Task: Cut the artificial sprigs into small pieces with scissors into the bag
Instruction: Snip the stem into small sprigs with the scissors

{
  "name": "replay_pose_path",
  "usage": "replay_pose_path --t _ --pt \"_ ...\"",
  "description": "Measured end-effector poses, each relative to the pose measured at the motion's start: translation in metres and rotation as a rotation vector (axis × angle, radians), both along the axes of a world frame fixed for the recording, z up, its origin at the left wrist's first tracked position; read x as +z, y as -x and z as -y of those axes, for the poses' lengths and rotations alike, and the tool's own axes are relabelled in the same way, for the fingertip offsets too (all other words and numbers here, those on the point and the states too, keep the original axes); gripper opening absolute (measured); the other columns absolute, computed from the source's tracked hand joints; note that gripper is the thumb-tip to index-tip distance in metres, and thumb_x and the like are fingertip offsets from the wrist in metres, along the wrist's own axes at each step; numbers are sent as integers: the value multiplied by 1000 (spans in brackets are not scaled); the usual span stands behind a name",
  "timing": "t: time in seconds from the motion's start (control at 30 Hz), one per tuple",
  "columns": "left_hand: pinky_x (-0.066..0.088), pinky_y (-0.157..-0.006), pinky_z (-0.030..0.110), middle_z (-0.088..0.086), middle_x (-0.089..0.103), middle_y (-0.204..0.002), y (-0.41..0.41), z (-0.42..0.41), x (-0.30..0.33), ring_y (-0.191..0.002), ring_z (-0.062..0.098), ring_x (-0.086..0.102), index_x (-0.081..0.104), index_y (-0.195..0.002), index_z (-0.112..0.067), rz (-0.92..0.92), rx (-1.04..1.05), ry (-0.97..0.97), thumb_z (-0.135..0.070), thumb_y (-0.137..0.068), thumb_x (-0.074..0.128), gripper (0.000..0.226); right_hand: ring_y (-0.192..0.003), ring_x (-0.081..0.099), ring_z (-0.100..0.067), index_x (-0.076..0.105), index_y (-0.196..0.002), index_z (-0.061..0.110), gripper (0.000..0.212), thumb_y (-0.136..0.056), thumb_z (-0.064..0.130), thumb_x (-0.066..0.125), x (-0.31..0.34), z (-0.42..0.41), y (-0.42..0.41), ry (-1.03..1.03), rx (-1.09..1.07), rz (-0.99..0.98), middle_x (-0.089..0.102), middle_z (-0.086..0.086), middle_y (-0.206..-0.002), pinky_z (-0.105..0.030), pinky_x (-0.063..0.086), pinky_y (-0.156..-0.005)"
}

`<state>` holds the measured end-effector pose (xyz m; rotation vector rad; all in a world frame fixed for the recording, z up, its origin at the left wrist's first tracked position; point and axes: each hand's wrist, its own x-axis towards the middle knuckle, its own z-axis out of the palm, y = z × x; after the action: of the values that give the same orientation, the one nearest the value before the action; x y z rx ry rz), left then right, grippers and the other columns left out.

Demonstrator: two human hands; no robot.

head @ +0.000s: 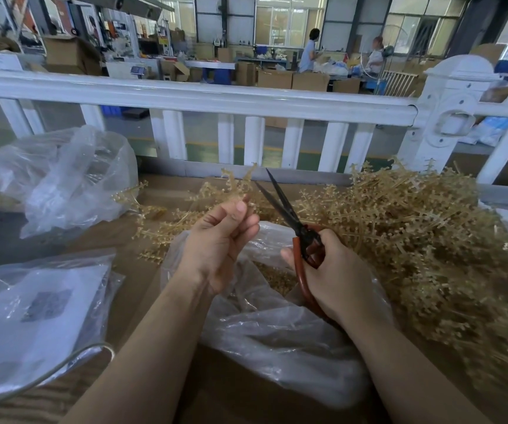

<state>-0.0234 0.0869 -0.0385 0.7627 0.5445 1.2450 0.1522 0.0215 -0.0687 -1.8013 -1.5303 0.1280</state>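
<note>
— While you are scanning from the left edge, what is lying there?

— A crumpled clear plastic bag [63,179] is sitting at the far left of the brown cardboard work surface [142,289], and nearer the camera a flat clear plastic packet with white printed sheets inside [32,313] is lying by a thin grey cable [47,374]. Loose tan plastic sprigs [154,228] are lying between them and the hands.

— And the left hand?

— The left hand [220,240] is pinching a small beige beaded sprig [234,185] between thumb and curled fingers, holding it up over the open clear plastic bag [277,325], which is lying under both forearms with cut tan pieces [277,278] inside.

— What is beside it?

— The black-bladed scissors with red handles [295,228] are standing just right of that sprig, blades parted in a narrow V, tips near it but apart. The right hand [335,280] is gripping the handles, fingers wrapped round them.

— Further right?

— A large heap of tan sprigs [415,234] is crowding against the bag's right side. A white plastic picket fence [203,96] is running behind everything, blocking part of the workshop, where two people [311,50] are standing among cardboard boxes [292,79].
</note>
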Motion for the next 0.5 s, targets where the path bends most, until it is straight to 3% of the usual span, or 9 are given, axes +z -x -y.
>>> replay_pose_path --t 0.07,0.2,0.33,0.5 --pt "58 -68 20 2 73 -79 0 1 1 -72 10 71 70 -90 -9 -8 12 11 -16 -74 70 17 -68 49 7 48 -93 35 58 -69 88 45 1 2 -1 21 19 28 56 22 -80 -14 33 -56" --pt "57 -68 19 5 75 -87 -2 3 1 -79 10 73 71 -89 -9 -11 -19 3 -16 -75 70 16 -71 50 5 47 -94 36 53 -75 85 49 2 2 -3 62 35 92 57 21 -84 -16 35 -58" --pt "57 -67 18 1 76 -83 -2 4 3 -76 8 73 78 -70 -17 -5 -66 -14 -14 -76 67 12 -73 53 3 48 -93 34 51 -76 82 53 2 3 0 54 48 85 56 19 -83 -19 38 -57" --pt "58 -67 20 4 73 -80 -3 5 1 -71 9 70 73 -75 -12 -11 -93 -15 -12 -75 66 7 -77 58 -5 50 -97 31 54 -77 81 55 5 5 1 78 48 75 59 17 -87 -32 51 -65"
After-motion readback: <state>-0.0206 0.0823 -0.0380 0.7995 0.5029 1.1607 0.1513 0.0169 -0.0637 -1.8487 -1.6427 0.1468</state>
